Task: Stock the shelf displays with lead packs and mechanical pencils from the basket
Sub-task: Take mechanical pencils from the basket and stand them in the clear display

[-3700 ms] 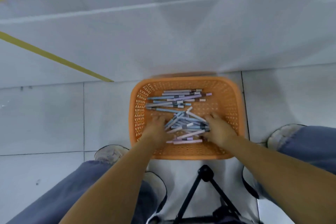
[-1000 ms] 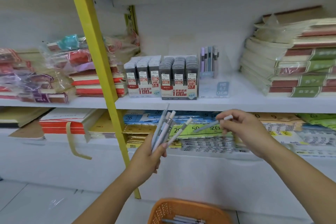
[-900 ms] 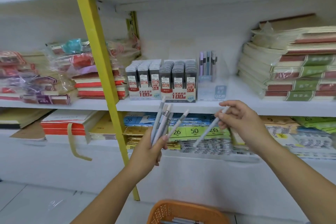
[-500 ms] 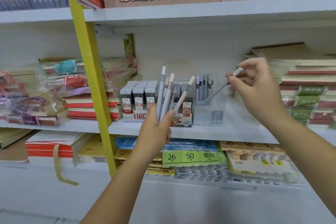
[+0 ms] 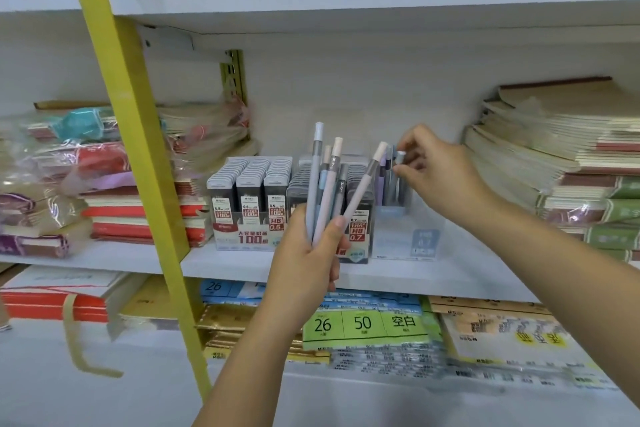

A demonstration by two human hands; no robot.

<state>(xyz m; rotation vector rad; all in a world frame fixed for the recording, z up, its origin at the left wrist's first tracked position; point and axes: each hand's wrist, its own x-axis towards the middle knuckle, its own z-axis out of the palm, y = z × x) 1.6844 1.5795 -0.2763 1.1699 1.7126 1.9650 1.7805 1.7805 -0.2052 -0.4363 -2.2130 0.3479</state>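
Your left grip is closed round five pastel mechanical pencils; your right grip pinches one grey-capped pencil at the clear plastic display box.

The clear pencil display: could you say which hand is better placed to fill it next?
Right, likely: the right hand pinches one pencil at the display; the left hand grips the spare bundle.

A fan of pastel mechanical pencils stood caps-up in the left hand's grip, in front of rows of grey lead packs in their cardboard displays, while one grey pencil, pinched at its cap by the right hand, stood upright among others in the clear display just beside them.
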